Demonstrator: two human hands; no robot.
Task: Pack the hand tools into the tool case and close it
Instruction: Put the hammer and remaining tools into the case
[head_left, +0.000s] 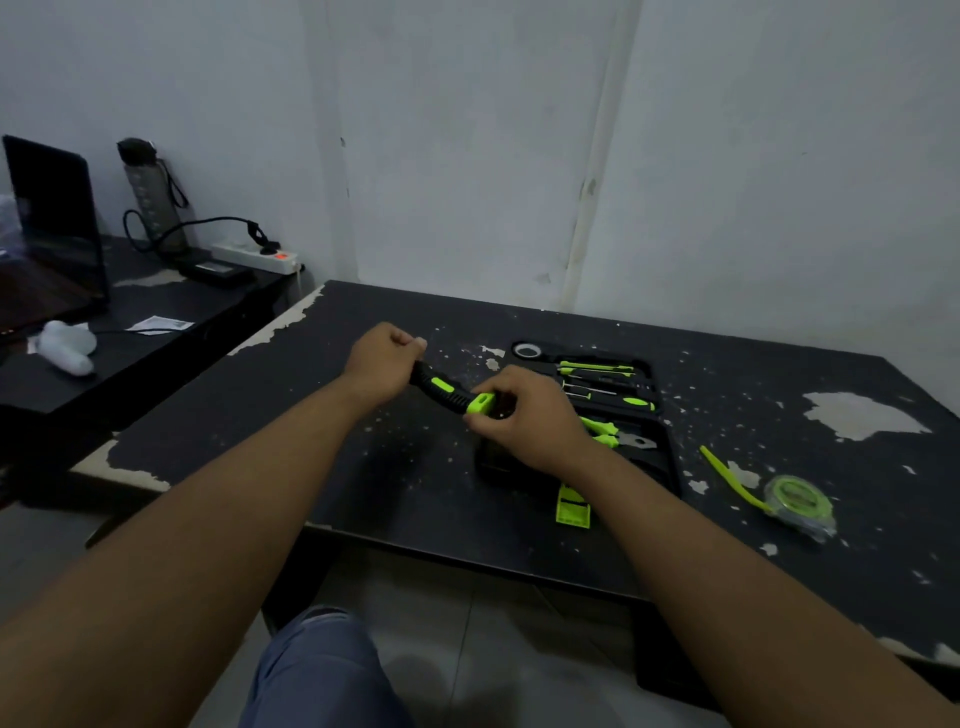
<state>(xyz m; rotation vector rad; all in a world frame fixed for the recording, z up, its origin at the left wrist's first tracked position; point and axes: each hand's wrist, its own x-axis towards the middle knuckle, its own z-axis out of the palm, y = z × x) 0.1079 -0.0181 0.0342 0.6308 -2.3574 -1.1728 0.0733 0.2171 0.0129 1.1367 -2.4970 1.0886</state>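
Observation:
I hold a black tool handle with green inserts (448, 391) above the table, left of the case. My left hand (382, 362) is closed round its far end, and my right hand (524, 415) grips its near green end. What tool it is stays hidden by my hands. The black tool case (655, 457) lies open on the table behind my right hand. Green-handled screwdrivers (597, 369) and a roll of tape (527, 351) sit in its far half, pliers (618, 436) in the near half. A green latch (572, 512) sticks out at the case's front edge.
A green tape measure (797, 503) with its strap lies on the worn black table (363, 467), right of the case. A second desk at the left carries a laptop (52, 228), a bottle (153, 200), a power strip (257, 257) and a white object (67, 345). The wall runs close behind.

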